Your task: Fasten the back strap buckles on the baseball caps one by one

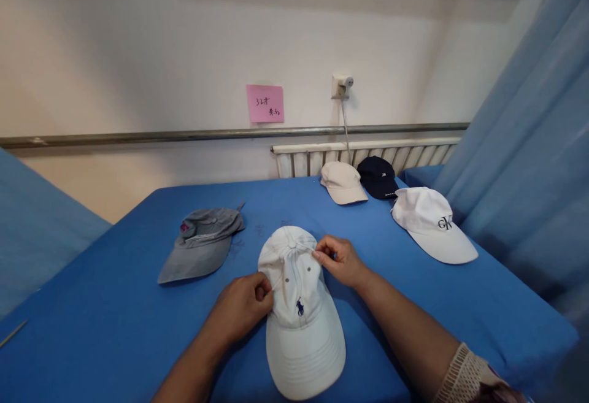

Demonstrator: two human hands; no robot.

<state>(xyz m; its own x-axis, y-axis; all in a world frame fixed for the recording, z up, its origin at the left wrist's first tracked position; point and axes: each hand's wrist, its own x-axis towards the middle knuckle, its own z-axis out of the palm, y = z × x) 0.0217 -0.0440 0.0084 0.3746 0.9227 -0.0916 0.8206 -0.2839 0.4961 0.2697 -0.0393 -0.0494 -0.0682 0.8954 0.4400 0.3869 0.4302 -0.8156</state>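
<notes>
A white baseball cap with a small dark-blue horse-rider emblem lies in front of me, its brim pointing toward me. My left hand is closed at the left side of its crown, pinching the fabric edge. On the upper right of the crown, my right hand pinches the cloth between thumb and fingers. The crown is creased and partly flattened. To the left rests a grey cap, its crown crumpled and its brim toward the lower left.
On the blue-covered table sit a beige cap, a navy cap and a white cap with black letters. A thin stick lies at far left. Behind are a radiator and a wall rail; a blue curtain hangs right.
</notes>
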